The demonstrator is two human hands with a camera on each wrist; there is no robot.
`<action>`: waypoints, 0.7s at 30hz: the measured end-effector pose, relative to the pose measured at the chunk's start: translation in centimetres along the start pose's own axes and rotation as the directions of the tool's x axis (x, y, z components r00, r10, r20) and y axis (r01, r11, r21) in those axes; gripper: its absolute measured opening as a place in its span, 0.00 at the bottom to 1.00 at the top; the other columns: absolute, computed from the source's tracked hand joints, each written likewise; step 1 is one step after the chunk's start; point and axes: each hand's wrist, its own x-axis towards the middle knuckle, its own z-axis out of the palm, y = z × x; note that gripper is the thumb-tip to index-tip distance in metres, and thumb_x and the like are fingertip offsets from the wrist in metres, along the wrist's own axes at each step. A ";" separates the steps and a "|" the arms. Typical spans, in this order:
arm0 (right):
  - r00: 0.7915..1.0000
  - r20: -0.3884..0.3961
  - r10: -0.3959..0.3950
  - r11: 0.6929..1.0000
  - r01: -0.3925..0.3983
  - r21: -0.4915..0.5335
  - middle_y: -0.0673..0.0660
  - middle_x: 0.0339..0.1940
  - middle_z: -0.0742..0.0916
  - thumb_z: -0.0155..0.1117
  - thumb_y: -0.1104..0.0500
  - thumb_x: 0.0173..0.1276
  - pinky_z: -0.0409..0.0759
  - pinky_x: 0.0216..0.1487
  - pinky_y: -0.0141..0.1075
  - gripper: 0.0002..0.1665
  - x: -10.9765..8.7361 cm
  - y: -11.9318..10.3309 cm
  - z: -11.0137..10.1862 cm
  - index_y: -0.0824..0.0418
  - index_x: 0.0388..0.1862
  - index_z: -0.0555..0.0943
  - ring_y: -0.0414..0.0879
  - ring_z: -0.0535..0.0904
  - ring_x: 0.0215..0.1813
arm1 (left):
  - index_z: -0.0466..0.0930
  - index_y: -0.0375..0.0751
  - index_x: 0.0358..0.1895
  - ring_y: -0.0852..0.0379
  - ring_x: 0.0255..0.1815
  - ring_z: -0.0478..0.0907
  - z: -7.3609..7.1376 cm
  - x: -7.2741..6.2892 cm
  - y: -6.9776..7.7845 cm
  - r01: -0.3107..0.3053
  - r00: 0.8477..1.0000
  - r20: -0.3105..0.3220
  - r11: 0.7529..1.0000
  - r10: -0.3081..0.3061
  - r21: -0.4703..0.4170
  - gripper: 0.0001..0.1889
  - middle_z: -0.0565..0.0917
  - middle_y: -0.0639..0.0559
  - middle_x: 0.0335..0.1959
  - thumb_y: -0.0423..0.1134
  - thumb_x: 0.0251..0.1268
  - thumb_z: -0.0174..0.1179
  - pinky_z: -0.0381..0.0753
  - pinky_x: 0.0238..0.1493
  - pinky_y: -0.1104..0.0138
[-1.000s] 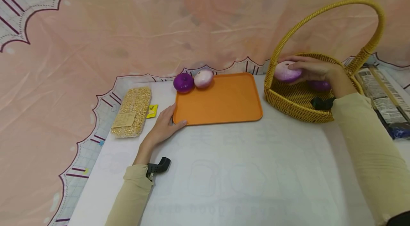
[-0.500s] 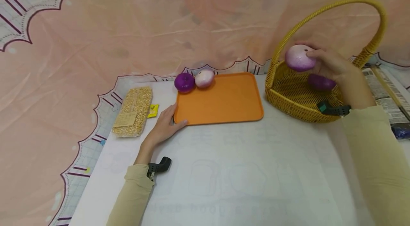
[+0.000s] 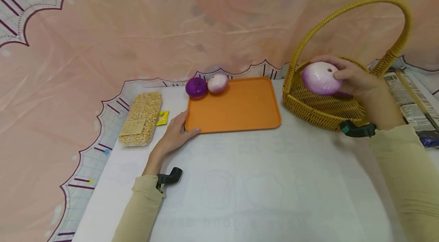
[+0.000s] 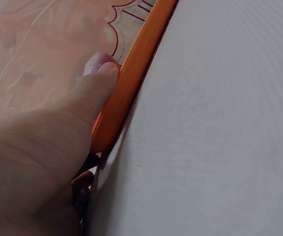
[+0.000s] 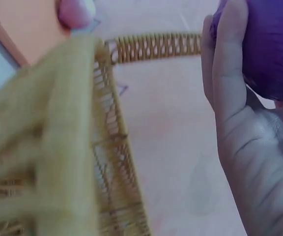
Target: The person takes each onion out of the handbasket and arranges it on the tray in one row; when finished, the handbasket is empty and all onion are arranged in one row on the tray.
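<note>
My right hand grips a pale purple onion above the wicker basket. In the right wrist view the fingers lie along the side of the onion, whose underside is deeper purple. Behind it, a sliver of another purple onion shows inside the basket, mostly hidden. My left hand rests at the front left corner of the orange tray, thumb along the front rim and fingers by the left side. A dark purple onion and a whitish one sit at the tray's back left corner.
A bag of corn kernels and a small yellow packet lie left of the tray. Right of the basket is a printed package. The basket's tall handle arches beside and above my right hand. A patterned curtain backs the table.
My right hand has raised the pale purple onion from inside the basket, and the onion now appears larger and shows more of its top. The left hand and tray stay put.
</note>
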 end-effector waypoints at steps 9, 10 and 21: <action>0.999 0.007 0.043 0.994 -0.042 -0.102 0.53 0.64 0.76 0.55 0.62 0.72 0.84 0.53 0.35 0.25 0.9 0.4 1.6 0.56 0.68 0.71 0.46 0.75 0.59 | 0.41 0.46 0.79 0.45 0.81 0.41 -0.1 0.0 0.2 0.003 1.000 0.001 1.000 -0.002 -0.010 0.48 0.48 0.44 0.80 0.62 0.65 0.56 0.46 0.79 0.47; 0.999 -0.001 0.052 0.993 -0.052 -0.105 0.53 0.64 0.76 0.55 0.62 0.72 0.84 0.52 0.36 0.25 0.9 0.5 1.9 0.55 0.67 0.72 0.46 0.75 0.59 | 0.41 0.46 0.79 0.45 0.81 0.42 -0.1 0.0 0.2 0.003 1.000 0.001 1.000 -0.003 -0.012 0.48 0.48 0.44 0.80 0.62 0.65 0.56 0.46 0.79 0.47; 0.988 -0.081 0.135 0.952 -0.151 -0.267 0.53 0.66 0.71 0.55 0.63 0.70 0.84 0.52 0.36 0.29 2.7 1.1 6.6 0.50 0.70 0.70 0.48 0.72 0.59 | 0.40 0.47 0.79 0.45 0.81 0.41 0.0 0.0 -0.1 0.009 1.000 0.003 1.000 -0.009 0.001 0.49 0.48 0.44 0.80 0.64 0.64 0.56 0.46 0.79 0.46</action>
